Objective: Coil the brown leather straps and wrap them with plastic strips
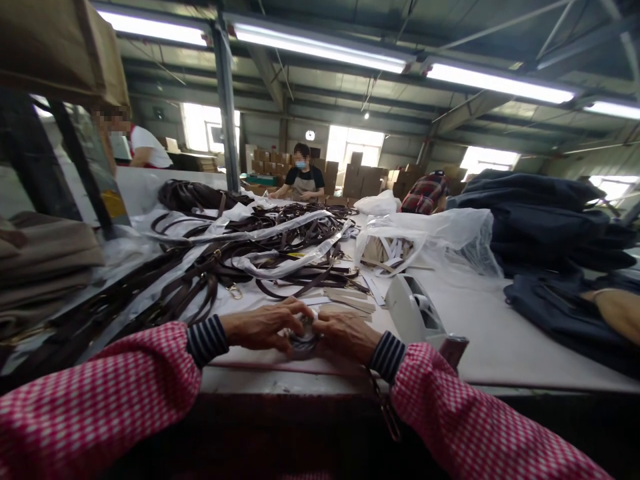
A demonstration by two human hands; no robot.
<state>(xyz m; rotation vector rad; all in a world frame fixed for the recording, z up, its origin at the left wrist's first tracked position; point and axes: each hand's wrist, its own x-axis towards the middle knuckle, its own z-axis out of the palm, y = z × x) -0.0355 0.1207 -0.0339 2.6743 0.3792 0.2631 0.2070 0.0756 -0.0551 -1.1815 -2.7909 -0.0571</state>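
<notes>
My left hand and my right hand meet at the near edge of the white worktable. Both have their fingers curled round a small dark coiled strap held between them; its details are too small to make out. Red-and-white checked sleeves with striped cuffs cover both of my forearms. A dark strap end hangs down over the table edge under my right wrist.
A heap of dark brown straps and clear plastic wrap covers the table's left. A white tape dispenser stands right of my hands. Clear bags and stacked navy bags lie at right. Other people work at the far end.
</notes>
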